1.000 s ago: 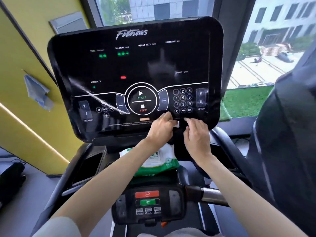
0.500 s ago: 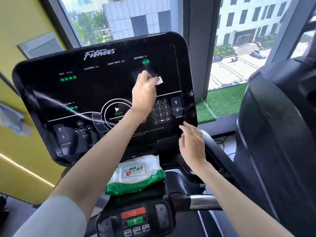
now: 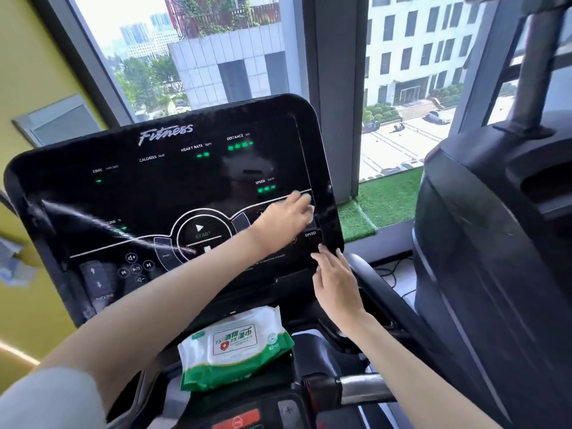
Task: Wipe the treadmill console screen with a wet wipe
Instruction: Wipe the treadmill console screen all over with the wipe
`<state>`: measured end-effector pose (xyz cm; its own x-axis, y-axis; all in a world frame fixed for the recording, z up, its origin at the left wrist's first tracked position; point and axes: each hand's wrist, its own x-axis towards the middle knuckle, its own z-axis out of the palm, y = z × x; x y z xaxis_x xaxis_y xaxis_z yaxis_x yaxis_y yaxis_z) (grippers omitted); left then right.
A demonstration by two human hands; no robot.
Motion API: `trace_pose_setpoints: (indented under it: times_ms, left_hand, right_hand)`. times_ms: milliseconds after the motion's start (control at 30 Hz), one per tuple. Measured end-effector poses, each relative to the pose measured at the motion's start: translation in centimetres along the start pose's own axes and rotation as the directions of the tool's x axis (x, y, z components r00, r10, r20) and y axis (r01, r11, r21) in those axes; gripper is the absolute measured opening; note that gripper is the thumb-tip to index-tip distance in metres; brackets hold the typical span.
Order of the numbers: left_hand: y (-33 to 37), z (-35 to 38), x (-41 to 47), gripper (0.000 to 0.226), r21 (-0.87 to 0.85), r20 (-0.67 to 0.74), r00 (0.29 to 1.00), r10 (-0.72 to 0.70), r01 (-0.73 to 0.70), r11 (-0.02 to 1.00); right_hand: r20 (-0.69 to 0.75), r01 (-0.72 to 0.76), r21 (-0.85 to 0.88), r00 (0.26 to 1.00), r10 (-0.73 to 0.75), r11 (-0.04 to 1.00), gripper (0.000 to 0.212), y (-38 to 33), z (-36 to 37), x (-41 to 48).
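A yellow wall (image 3: 40, 72) fills the far left, with a blurred blue scrap (image 3: 14, 261) on it. The black screen (image 3: 173, 187) stands tilted in the middle, lit with green digits and marked "Fitness" at the top. A pale streak (image 3: 93, 222) runs aslant across its left half towards the START ring.

From the near left, an arm in a grey sleeve (image 3: 46, 400) reaches up and across the screen. Below the screen, a green-and-white pack (image 3: 235, 345) of wipes lies flat on the tray (image 3: 161, 360).

The left hand (image 3: 283, 219) lies on the right part of the screen, over the keypad, with its fingers reaching towards the right rim. The white wipe (image 3: 310, 209) peeks out at its fingertips, against the glass. The hand is blurred, so I cannot tell whether it pinches the wipe or only presses it flat.

Just right and nearer, the right hand (image 3: 337, 283) is spread, its fingers straight and parted and holding nothing. Its fingertips (image 3: 322, 250) touch the lower right corner of the screen. A chrome bar (image 3: 365, 388) sticks out under the right forearm.

Beyond the screen's right edge, green turf (image 3: 390, 196) lines the window sill. A big black machine (image 3: 495, 258) fills the right.
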<state>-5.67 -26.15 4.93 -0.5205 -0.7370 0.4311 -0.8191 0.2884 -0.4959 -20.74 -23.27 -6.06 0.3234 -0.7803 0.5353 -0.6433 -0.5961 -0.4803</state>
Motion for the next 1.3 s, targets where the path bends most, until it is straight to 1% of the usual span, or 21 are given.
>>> trace_pose_setpoints:
  times_ms: [33,67,100,133,167,200,233,267,300,333,400,467,500,533,667,733,900,1033,1133,1233,1300]
  left_hand:
    - [1.0,0.5,-0.9,0.024,0.074,0.063,0.987,0.151,-0.155,0.985]
    - [1.3,0.6,-1.5,0.027,0.105,0.101,0.969,0.224,-0.234,0.967]
    - [1.2,0.6,-1.4,0.033,0.115,0.104,0.962,0.252,-0.264,0.958]
    - [0.8,0.5,-0.9,0.034,0.134,0.084,0.969,0.233,-0.243,0.961]
    - [0.4,0.1,-0.3,0.029,0.142,0.068,0.984,0.167,-0.175,0.974]
    - [0.0,-0.2,0.3,0.022,0.121,0.038,0.997,0.067,-0.071,0.99]
    - [-0.3,-0.5,0.9,0.02,0.079,-0.005,0.999,-0.05,0.05,0.996]
    - [-0.2,-0.6,1.3,0.025,0.037,-0.027,0.988,-0.153,0.154,0.987]
    - [0.4,-0.4,1.4,0.027,0.016,-0.023,0.98,-0.199,0.199,0.98]
    - [1.3,0.1,1.1,0.027,0.02,-0.001,0.985,-0.175,0.175,0.984]
    - [3.7,1.7,-0.4,0.023,0.047,0.065,0.998,-0.003,0.0,0.999]
    - [5.3,2.7,-2.3,0.017,0.036,0.132,0.976,0.173,-0.179,0.983]
    - [5.6,2.9,-2.9,0.014,0.035,0.148,0.962,0.228,-0.235,0.971]
    - [5.6,3.0,-3.1,0.013,0.045,0.156,0.951,0.265,-0.275,0.96]
    - [4.4,2.7,-1.6,0.029,0.137,0.174,0.916,0.361,-0.385,0.913]
    - [3.6,2.2,-0.7,0.032,0.168,0.17,0.912,0.372,-0.399,0.901]
    - [1.2,1.5,0.4,0.032,0.225,0.146,0.923,0.357,-0.382,0.896]
    - [-0.3,0.4,1.3,0.038,0.288,0.145,0.928,0.342,-0.37,0.883]
    - [-1.7,-0.5,2.7,0.038,0.356,0.099,0.939,0.33,-0.344,0.869]
    - [-2.9,-1.6,4.1,0.057,0.412,0.062,0.953,0.297,-0.295,0.862]
    - [-3.5,-2.1,4.6,0.065,0.431,0.05,0.959,0.279,-0.273,0.86]
  right_hand:
    - [-0.021,0.0,-0.003,1.0,0.0,1.0,0.032,0.2,-0.1,0.1]
    - [-0.045,0.007,-0.01,0.999,-0.008,1.0,0.031,0.3,-0.3,0.2]
    - [-0.061,0.012,-0.012,0.998,-0.013,1.0,0.03,0.5,-0.5,0.3]
    - [-0.067,0.012,-0.012,0.998,-0.013,1.0,0.029,0.6,-0.6,0.3]
    - [-0.064,0.006,-0.011,0.998,-0.007,1.0,0.029,0.7,-0.7,0.4]
    - [-0.058,-0.006,-0.008,0.998,0.006,1.0,0.028,0.8,-0.7,0.4]
    - [-0.051,-0.024,-0.003,0.998,0.024,1.0,0.028,0.9,-0.7,0.4]
    - [-0.045,-0.045,0.002,0.998,0.045,0.999,0.028,1.1,-0.6,0.3]
    - [-0.042,-0.059,0.005,0.997,0.059,0.998,0.028,1.1,-0.5,0.3]
    - [-0.039,-0.066,0.006,0.997,0.066,0.998,0.029,1.2,-0.5,0.3]
    - [-0.034,-0.079,0.003,0.996,0.079,0.997,0.03,1.3,-0.5,0.2]
    - [-0.035,-0.104,0.006,0.994,0.104,0.995,0.031,1.4,-0.7,0.1]
    - [-0.035,-0.116,0.01,0.993,0.116,0.993,0.031,1.4,-0.8,0.1]
    - [-0.035,-0.125,0.015,0.991,0.126,0.992,0.031,1.5,-0.9,0.1]
    - [-0.04,-0.133,0.029,0.99,0.134,0.991,0.029,1.4,-0.9,0.5]
    - [-0.043,-0.124,0.04,0.991,0.125,0.992,0.027,1.2,-0.9,0.6]
    - [-0.031,-0.109,0.056,0.993,0.111,0.992,0.024,1.2,-0.9,1.4]
    - [-0.04,-0.106,0.078,0.993,0.11,0.991,0.025,1.0,-0.8,2.1]
    - [-0.053,-0.064,0.079,0.996,0.068,0.995,0.025,0.4,-0.8,2.7]
    - [-0.067,-0.039,0.077,0.997,0.044,0.996,0.025,-0.2,-1.0,3.5]
    - [-0.082,-0.017,0.079,0.996,0.024,0.997,0.027,-0.5,-1.2,4.1]
